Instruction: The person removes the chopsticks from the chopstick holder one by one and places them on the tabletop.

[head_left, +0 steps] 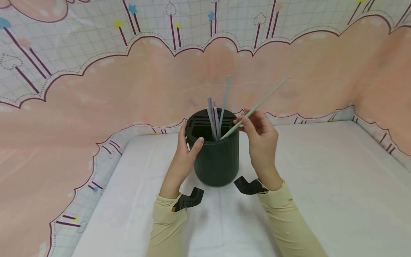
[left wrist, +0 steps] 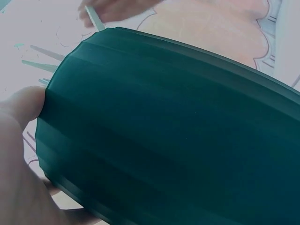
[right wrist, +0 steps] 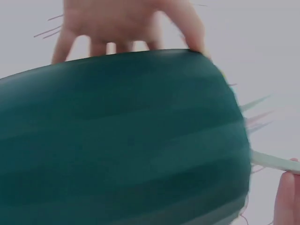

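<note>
A dark green ribbed pot (head_left: 216,164) stands upright on the table, its top partly covered by a slotted insert. My left hand (head_left: 179,160) grips its left side, thumb at the front rim; the right wrist view shows that hand's fingers (right wrist: 98,47) spread along the wall. Between thumb and fingers, my right hand (head_left: 261,142) pinches a pale green straw (head_left: 269,94) at the right of the rim. That straw slants up to the right, its lower end inside the opening. Several thin straws (head_left: 210,107), purple, pink and green, lean together in the pot beside a taller blue straw (head_left: 226,92).
A white cloth covers the table (head_left: 321,185). Behind it and at the sides hangs a peach and white patterned curtain (head_left: 144,89). Each wrist bears a black camera mount (head_left: 189,200), close in front of the pot.
</note>
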Demonstrator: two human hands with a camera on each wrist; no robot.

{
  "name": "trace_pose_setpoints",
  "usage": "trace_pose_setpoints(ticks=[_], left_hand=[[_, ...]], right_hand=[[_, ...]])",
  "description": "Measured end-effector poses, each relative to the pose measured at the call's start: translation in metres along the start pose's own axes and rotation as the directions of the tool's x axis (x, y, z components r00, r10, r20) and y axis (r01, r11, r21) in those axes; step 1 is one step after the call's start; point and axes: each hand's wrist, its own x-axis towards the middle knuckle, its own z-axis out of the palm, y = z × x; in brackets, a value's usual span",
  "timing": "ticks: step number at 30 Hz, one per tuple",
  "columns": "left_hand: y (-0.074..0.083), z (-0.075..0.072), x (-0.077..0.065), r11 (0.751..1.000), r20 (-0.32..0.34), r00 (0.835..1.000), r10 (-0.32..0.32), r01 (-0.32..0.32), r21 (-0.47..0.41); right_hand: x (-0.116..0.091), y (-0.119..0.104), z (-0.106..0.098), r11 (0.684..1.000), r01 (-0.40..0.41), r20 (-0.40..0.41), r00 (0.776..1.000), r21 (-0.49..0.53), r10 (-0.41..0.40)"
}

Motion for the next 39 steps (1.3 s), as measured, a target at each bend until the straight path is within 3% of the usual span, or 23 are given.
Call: trace_pose_setpoints(ticks=[3,6,8,14,18,20,22,24,27,29,31,34,39], left_hand=[[-0.001,0.001,0.000,1.000,0.007,1.000,0.002,-0.002,-0.013],[-0.002,0.001,0.001,1.000,0.003,1.000,0.015,-0.015,-0.001],[-0.002,0.001,0.001,1.000,-0.007,1.000,0.026,-0.026,0.007],[-0.002,-0.001,0.002,0.999,-0.019,0.999,0.047,-0.047,0.006],[-0.004,-0.001,0.003,0.999,-0.016,0.999,0.039,-0.039,-0.004],[-0.004,-0.001,0.003,0.999,-0.015,0.999,0.038,-0.038,-0.009],[-0.005,-0.001,0.003,0.999,-0.013,0.999,0.038,-0.038,-0.012],[-0.005,-0.001,0.003,0.999,-0.011,0.999,0.039,-0.039,-0.018],[-0.004,0.000,0.003,0.999,-0.010,0.999,0.036,-0.036,-0.020],[-0.004,0.000,0.002,0.999,-0.011,0.999,0.033,-0.033,-0.023],[-0.004,0.000,0.001,0.999,-0.011,1.000,0.027,-0.027,-0.026],[-0.004,0.001,0.001,0.999,-0.013,1.000,0.026,-0.026,-0.022],[-0.003,0.001,0.000,0.999,-0.023,0.999,0.034,-0.034,0.013]], right_hand=[[0.005,0.004,-0.009,0.985,0.004,-0.073,0.997,0.171,0.009],[0.011,0.009,-0.023,0.950,0.025,-0.133,0.991,0.310,0.018],[0.015,0.012,-0.032,0.932,0.035,-0.164,0.986,0.361,0.026],[0.026,0.012,-0.061,0.923,0.023,-0.234,0.969,0.385,0.073],[0.029,0.015,-0.079,0.963,-0.059,-0.216,0.969,0.263,0.118],[0.030,0.018,-0.087,0.982,-0.129,-0.182,0.971,0.135,0.153],[0.031,0.022,-0.094,0.977,-0.208,-0.136,0.970,-0.038,0.201],[0.031,0.027,-0.100,0.930,-0.268,-0.084,0.963,-0.251,0.255],[0.030,0.037,-0.110,0.789,-0.303,-0.010,0.936,-0.535,0.352],[0.029,0.043,-0.115,0.697,-0.292,0.032,0.911,-0.655,0.412],[0.027,0.049,-0.120,0.621,-0.280,0.062,0.881,-0.732,0.470],[0.025,0.056,-0.128,0.539,-0.274,0.090,0.828,-0.797,0.553],[0.019,0.067,-0.134,0.453,-0.274,0.125,0.728,-0.848,0.674]])
